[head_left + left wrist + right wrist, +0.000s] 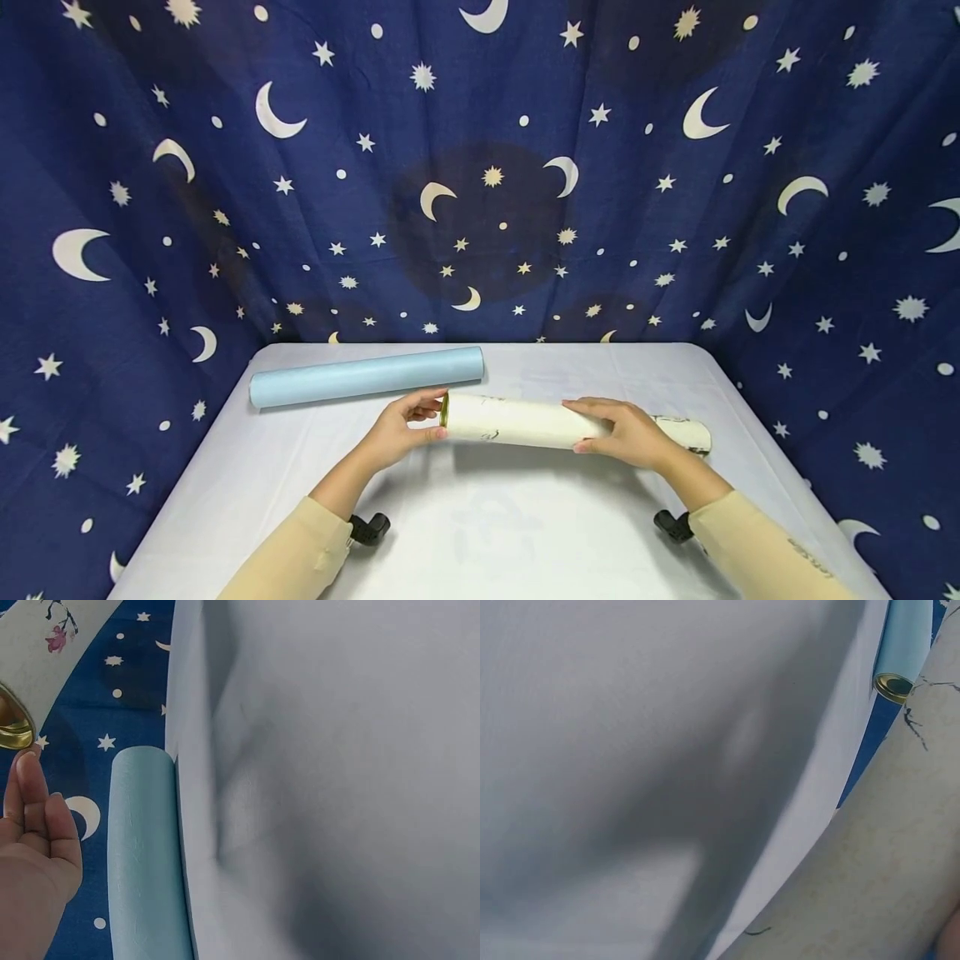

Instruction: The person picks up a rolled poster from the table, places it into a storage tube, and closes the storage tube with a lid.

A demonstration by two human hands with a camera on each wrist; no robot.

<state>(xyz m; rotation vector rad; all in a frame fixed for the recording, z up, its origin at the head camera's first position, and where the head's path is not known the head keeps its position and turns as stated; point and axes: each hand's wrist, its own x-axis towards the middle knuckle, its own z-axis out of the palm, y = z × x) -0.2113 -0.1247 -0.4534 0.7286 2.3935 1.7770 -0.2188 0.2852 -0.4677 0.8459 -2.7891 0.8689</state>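
Cream tube (525, 421) held level above table (525, 533); left hand (397, 433) fingers pinch gold end; right hand (630, 433) fingers curled over middle.

Cream tube (900, 847) cut by right wrist frame edge; print unreadable.

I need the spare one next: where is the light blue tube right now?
In the head view the light blue tube lies on the table at back left, just behind the left hand.
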